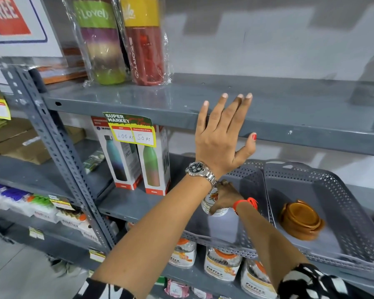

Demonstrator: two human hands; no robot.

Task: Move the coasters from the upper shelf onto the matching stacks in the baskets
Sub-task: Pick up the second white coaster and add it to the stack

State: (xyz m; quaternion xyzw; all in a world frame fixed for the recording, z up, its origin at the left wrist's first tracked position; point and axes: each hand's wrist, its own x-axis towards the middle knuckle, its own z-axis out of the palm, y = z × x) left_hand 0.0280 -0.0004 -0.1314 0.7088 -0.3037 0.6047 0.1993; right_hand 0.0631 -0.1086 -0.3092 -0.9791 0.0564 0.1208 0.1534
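**Shelf stock: coasters, baskets, hands**

1. Grey steel shelving unit (58, 134), perforated uprights. Its upper shelf (289, 108) is bare in front of you.
2. Two grey perforated plastic baskets on the shelf below, side by side, walls touching: left basket (249, 175) and right basket (333, 190).
3. Your left hand (222, 134), wristwatch at the wrist, lies flat on the front edge of the upper shelf, fingers spread over the top and thumb under the lip; it holds nothing.
4. Stack of brown glossy round coasters (300, 220), in the right basket, leaning and unevenly piled.
5. Your right hand (226, 197), orange band at the wrist, is inside the left basket, fingers curled down on item 6.
6. Stack of white round coasters with an orange floral print (212, 201), ribbed pale edges showing, standing near the left basket's front left; partly hidden by your forearm.
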